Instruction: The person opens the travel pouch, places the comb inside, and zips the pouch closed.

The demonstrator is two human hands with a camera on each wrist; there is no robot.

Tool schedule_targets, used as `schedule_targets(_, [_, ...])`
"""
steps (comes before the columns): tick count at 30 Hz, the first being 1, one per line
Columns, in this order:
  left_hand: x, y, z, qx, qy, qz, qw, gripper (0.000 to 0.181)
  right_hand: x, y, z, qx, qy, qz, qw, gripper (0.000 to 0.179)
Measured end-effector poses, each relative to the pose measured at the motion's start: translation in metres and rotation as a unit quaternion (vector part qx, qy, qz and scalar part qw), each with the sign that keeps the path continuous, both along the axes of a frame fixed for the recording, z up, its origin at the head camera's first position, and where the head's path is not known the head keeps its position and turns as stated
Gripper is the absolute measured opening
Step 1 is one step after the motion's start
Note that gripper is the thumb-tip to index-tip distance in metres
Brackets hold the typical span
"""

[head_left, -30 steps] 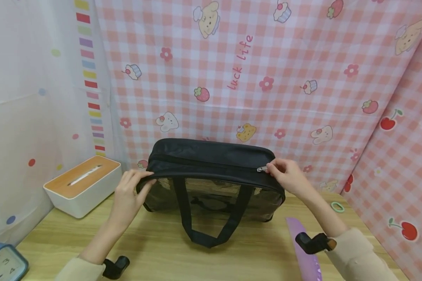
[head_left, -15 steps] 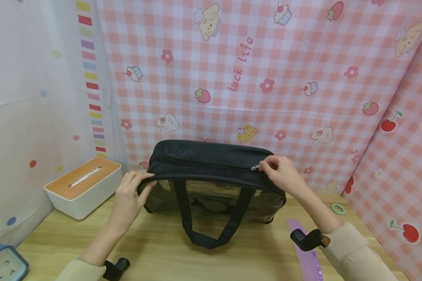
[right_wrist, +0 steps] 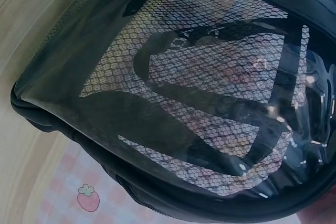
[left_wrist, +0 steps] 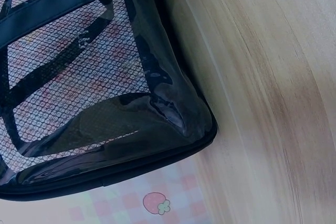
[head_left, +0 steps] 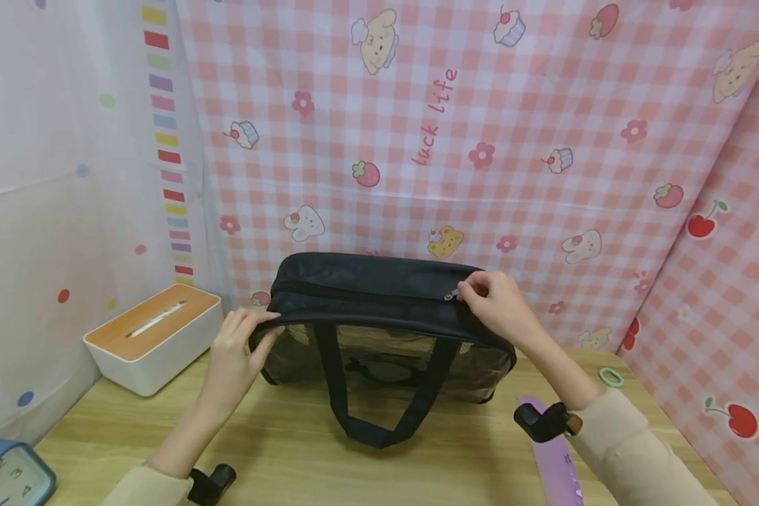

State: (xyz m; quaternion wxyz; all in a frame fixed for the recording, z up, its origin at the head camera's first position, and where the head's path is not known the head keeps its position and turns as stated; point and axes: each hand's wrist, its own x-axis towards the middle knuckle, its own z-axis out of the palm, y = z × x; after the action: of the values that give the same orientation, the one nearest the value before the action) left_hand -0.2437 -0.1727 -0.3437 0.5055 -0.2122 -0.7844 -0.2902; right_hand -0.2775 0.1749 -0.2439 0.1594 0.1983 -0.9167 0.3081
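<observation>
A black bag (head_left: 379, 270) with a see-through front panel stands upright on the wooden table. Its black strap handle (head_left: 379, 432) hangs down in front. My left hand (head_left: 235, 348) pinches the bag's top left edge between thumb and fingers. Near the right end of the top zipper, my right hand (head_left: 498, 303) pinches the small metal zipper pull (head_left: 450, 295). In the left wrist view the clear panel (left_wrist: 178, 114) shows mesh (left_wrist: 79, 66) behind it. The right wrist view shows the same kind of mesh (right_wrist: 210, 66) through the clear front.
A white tissue box (head_left: 148, 365) with a wood-look lid stands to the left. At the lower left is a blue clock (head_left: 19, 474). A purple ruler-like strip (head_left: 553, 464) lies under my right forearm, with a green ring (head_left: 611, 377) farther right. Checked cloth (head_left: 544, 105) hangs behind the bag.
My right hand has drawn the zipper pull a short way left along the bag's top. The left hand keeps its hold on the left edge, and the bag stays in place.
</observation>
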Motion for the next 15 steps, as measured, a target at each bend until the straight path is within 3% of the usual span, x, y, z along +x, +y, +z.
schedule_targets(7, [0.000, 0.000, 0.001, 0.002, -0.010, -0.004, 0.9999, 0.026, 0.000, -0.006, 0.004, 0.008, 0.005, 0.010, 0.9999, 0.022])
schedule_targets(15, [0.002, 0.002, 0.002, -0.006, 0.002, 0.009, 0.9999, 0.025, 0.001, -0.012, 0.006, 0.003, 0.002, 0.014, 0.9999, 0.023])
